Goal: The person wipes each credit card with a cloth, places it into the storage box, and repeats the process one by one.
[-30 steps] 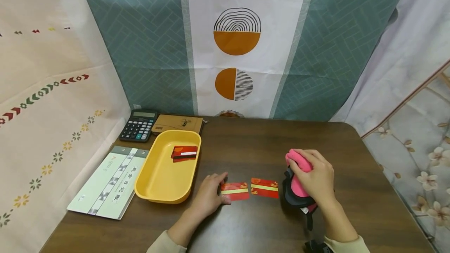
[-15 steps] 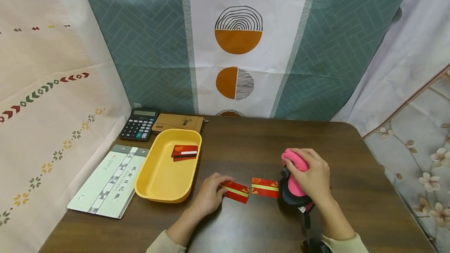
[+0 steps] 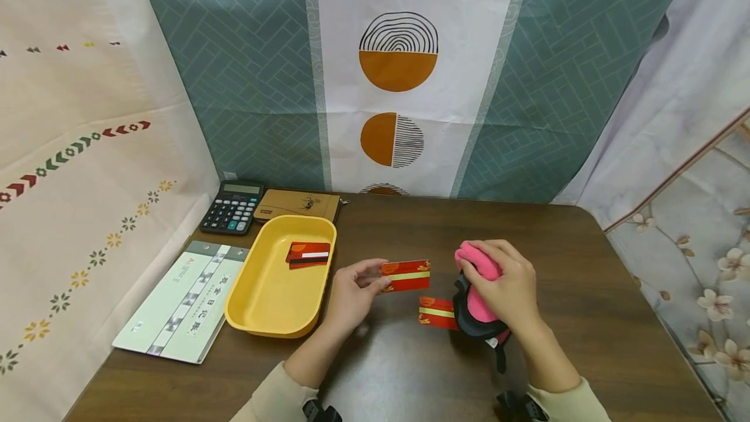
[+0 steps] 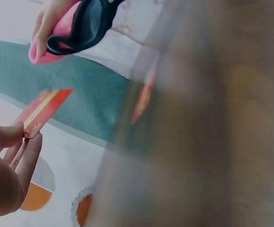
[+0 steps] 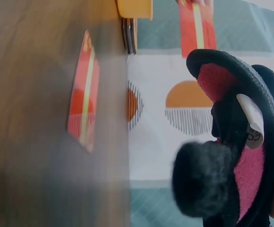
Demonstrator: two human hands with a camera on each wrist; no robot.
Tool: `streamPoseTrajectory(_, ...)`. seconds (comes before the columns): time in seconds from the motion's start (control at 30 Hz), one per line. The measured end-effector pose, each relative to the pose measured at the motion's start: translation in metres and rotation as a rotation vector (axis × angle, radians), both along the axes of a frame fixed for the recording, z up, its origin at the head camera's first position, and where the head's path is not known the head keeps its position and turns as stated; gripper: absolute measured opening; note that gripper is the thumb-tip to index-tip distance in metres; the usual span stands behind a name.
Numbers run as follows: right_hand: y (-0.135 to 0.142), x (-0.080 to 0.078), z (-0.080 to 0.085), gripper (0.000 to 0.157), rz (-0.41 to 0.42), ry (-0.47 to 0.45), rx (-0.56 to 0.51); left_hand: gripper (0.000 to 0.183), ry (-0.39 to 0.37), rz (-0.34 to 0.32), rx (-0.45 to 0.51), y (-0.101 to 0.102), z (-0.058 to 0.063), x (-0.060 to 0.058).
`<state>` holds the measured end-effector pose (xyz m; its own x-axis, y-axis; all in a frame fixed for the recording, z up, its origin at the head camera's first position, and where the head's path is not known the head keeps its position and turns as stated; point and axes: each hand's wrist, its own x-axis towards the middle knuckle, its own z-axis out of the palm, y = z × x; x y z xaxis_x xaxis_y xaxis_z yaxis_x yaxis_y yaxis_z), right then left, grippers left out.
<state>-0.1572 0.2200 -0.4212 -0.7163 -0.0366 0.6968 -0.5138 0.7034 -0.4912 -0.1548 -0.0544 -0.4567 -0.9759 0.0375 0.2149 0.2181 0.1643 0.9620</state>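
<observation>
My left hand (image 3: 353, 298) pinches a red bank card (image 3: 413, 277) with a yellow stripe by its left end, above the table. In the left wrist view, the thumb and fingertips grip one corner of that card (image 4: 44, 112). A second red card (image 3: 436, 313) with a similar stripe lies flat below it. My right hand (image 3: 508, 285) grips a soft pink-and-black plush item (image 3: 482, 272) close beside this second card, overlapping its right end in the head view. The right wrist view shows the item's black edging, pink lining and white tag (image 5: 251, 120); its exact kind I cannot tell.
On the left, a yellow tray (image 3: 263, 305) holds red cards (image 3: 308, 254). Left of it lies a pale green ledger (image 3: 181, 305). Behind stand a black calculator (image 3: 232, 208) and a brown notebook (image 3: 295, 204), near the patterned backdrop cloth (image 3: 263, 83).
My left hand has picked the left card off the table and raised it forward and rightward. My right hand has moved left with the plush item, over the other card's end.
</observation>
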Motion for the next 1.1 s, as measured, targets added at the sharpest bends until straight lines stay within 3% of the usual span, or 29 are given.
streamPoseTrajectory(0.17, -0.014, -0.002, 0.007, 0.041, 0.076, 0.054, 0.01, 0.029, -0.065, -0.013, 0.126, 0.01, 0.017, -0.01)
streamPoseTrajectory(0.33, -0.027, -0.006, 0.012, 0.039, 0.099, 0.106, 0.103, 0.03, -0.069, -0.078, 0.192, 0.018, 0.031, -0.016)
streamPoseTrajectory(0.47, -0.033, -0.008, 0.014, 0.038, 0.024, 0.129, 0.189, 0.028, -0.045, -0.117, 0.184, 0.022, 0.039, -0.017)
streamPoseTrajectory(0.6, -0.04, -0.006, 0.016, 0.036, -0.035, 0.11, 0.206, 0.026, -0.01, -0.118, 0.153, 0.028, 0.042, -0.016)
streamPoseTrajectory(0.83, -0.06, 0.0, 0.024, 0.031, 0.043, 0.111, 0.213, 0.026, 0.055, -0.207, 0.185, 0.038, 0.044, -0.015)
streamPoseTrajectory(1.03, -0.058, 0.0, 0.027, 0.03, -0.046, 0.081, 0.196, 0.026, 0.083, -0.126, 0.076, 0.035, 0.045, -0.013)
streamPoseTrajectory(1.1, -0.06, 0.0, 0.027, 0.029, -0.032, 0.082, 0.193, 0.026, 0.084, -0.154, 0.086, 0.035, 0.046, -0.013)
